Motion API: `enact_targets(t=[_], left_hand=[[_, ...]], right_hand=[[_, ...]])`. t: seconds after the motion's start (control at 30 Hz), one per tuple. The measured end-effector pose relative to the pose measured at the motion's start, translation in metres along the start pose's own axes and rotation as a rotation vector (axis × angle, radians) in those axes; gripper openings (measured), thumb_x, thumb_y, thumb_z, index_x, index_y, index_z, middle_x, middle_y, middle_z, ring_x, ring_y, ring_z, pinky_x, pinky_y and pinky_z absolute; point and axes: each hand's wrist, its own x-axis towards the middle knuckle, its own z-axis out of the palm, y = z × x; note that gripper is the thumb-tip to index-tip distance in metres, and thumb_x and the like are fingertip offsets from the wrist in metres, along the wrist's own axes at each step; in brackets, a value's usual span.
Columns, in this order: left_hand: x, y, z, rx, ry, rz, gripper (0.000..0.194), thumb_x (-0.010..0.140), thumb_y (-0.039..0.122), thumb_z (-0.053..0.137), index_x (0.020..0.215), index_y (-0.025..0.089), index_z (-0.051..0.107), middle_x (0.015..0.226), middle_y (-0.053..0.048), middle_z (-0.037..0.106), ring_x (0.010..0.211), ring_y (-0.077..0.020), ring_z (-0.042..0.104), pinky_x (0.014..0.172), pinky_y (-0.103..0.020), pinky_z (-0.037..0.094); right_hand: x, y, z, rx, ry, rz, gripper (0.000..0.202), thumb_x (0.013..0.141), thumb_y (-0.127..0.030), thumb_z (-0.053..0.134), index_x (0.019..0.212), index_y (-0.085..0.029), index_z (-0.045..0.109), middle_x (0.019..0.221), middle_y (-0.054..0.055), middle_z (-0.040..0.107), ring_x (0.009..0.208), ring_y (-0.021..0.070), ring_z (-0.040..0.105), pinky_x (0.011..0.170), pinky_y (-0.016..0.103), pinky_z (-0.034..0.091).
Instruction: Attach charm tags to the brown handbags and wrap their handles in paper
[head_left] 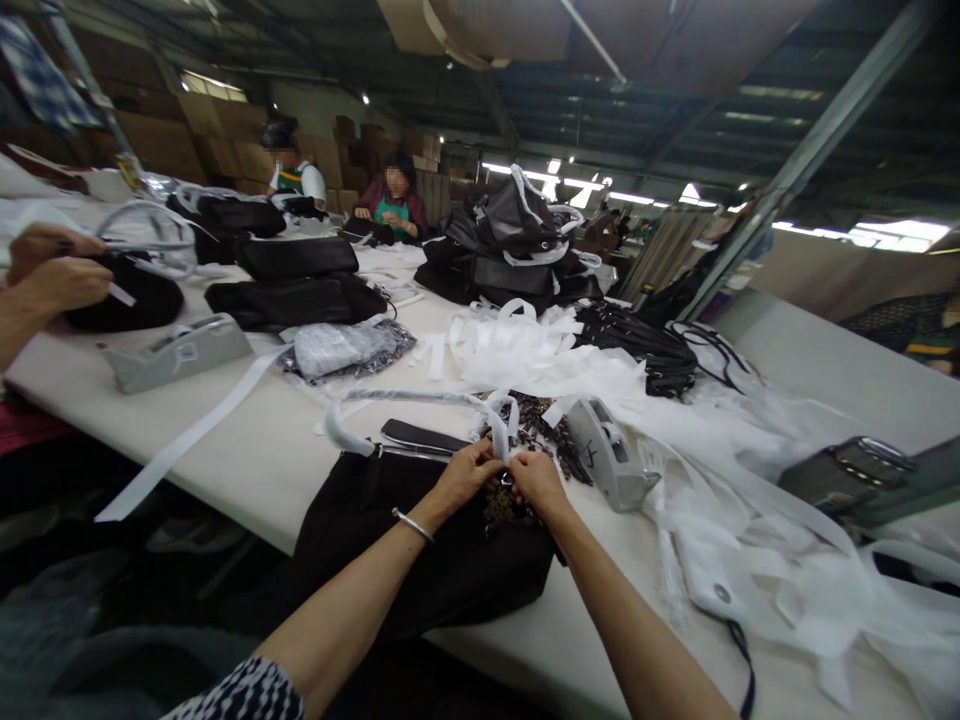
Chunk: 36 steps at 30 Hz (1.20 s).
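Observation:
A black handbag (420, 560) lies at the table's front edge, its handles (409, 397) wrapped in white material. At the right base of one handle, my left hand (471, 478) is closed in a pinch on the wrapped end. Close beside it, my right hand (536, 482) is also pinched closed at the same spot, by the metal fitting; what lies between its fingertips is hidden. Just behind the hands are small dark patterned pieces (536, 425). A dark strap (424, 436) rests along the bag's top.
A grey tape dispenser (611, 455) stands right of the bag, another dispenser (180, 352) to the left. White strips (540, 345) are heaped behind, near piled black bags (517, 250) and black straps (637, 345). At far left, a co-worker's hands (64, 265) handle another bag. Two people sit across the table.

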Motion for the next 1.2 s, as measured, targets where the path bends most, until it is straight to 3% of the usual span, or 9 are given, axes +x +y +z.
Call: enact_targets(t=[0.3, 0.47, 0.63, 0.8, 1.0, 1.2], left_hand=[[-0.001, -0.002, -0.005, -0.055, 0.072, -0.025, 0.021, 0.073, 0.032, 0.069, 0.079, 0.015, 0.059, 0.068, 0.003, 0.056, 0.062, -0.011, 0.048, 0.06, -0.023, 0.038], [-0.011, 0.003, -0.004, -0.155, 0.033, -0.103, 0.031, 0.064, 0.026, 0.074, 0.089, 0.013, 0.06, 0.077, 0.0, 0.063, 0.064, -0.0111, 0.054, 0.062, -0.023, 0.04], [-0.02, -0.001, 0.0, -0.161, 0.135, -0.228, 0.026, 0.06, 0.016, 0.071, 0.08, 0.015, 0.054, 0.063, 0.005, 0.057, 0.054, -0.0074, 0.048, 0.054, -0.02, 0.035], [-0.026, -0.001, 0.002, -0.113, 0.123, -0.377, 0.016, 0.068, 0.023, 0.066, 0.065, 0.016, 0.051, 0.048, 0.008, 0.044, 0.043, -0.0061, 0.037, 0.046, -0.019, 0.027], [-0.043, 0.01, 0.005, -0.105, 0.056, -0.433, 0.02, 0.066, 0.03, 0.071, 0.069, 0.016, 0.058, 0.056, 0.004, 0.054, 0.05, -0.0091, 0.046, 0.05, -0.022, 0.037], [-0.06, 0.014, 0.009, -0.144, 0.039, -0.395, 0.024, 0.058, 0.025, 0.075, 0.074, 0.015, 0.06, 0.061, 0.003, 0.057, 0.053, -0.0085, 0.05, 0.051, -0.021, 0.039]], right_hand=[[-0.007, 0.004, -0.006, 0.071, -0.129, -0.068, 0.025, 0.083, -0.025, 0.053, 0.059, -0.019, 0.058, 0.051, 0.0, 0.063, 0.044, 0.0128, 0.059, 0.045, 0.021, 0.043], [-0.011, 0.007, -0.007, 0.111, -0.093, -0.067, 0.024, 0.084, -0.028, 0.049, 0.067, -0.018, 0.064, 0.059, 0.002, 0.067, 0.05, 0.0142, 0.063, 0.05, 0.022, 0.049], [-0.019, 0.003, -0.012, 0.089, -0.144, -0.085, 0.021, 0.08, -0.028, 0.054, 0.068, -0.017, 0.067, 0.061, 0.003, 0.07, 0.054, 0.0161, 0.066, 0.05, 0.022, 0.048], [-0.032, -0.005, -0.026, 0.009, -0.152, -0.104, 0.023, 0.076, -0.025, 0.055, 0.058, -0.018, 0.066, 0.055, 0.002, 0.068, 0.047, 0.0144, 0.061, 0.045, 0.021, 0.041], [-0.052, -0.01, -0.039, -0.111, -0.168, -0.203, 0.016, 0.067, -0.022, 0.063, 0.053, -0.017, 0.07, 0.046, -0.002, 0.06, 0.044, 0.0089, 0.047, 0.044, 0.02, 0.028], [-0.06, -0.013, -0.043, -0.183, -0.194, -0.244, 0.014, 0.064, -0.022, 0.065, 0.067, -0.017, 0.077, 0.048, -0.004, 0.059, 0.045, 0.0086, 0.044, 0.044, 0.021, 0.027]])
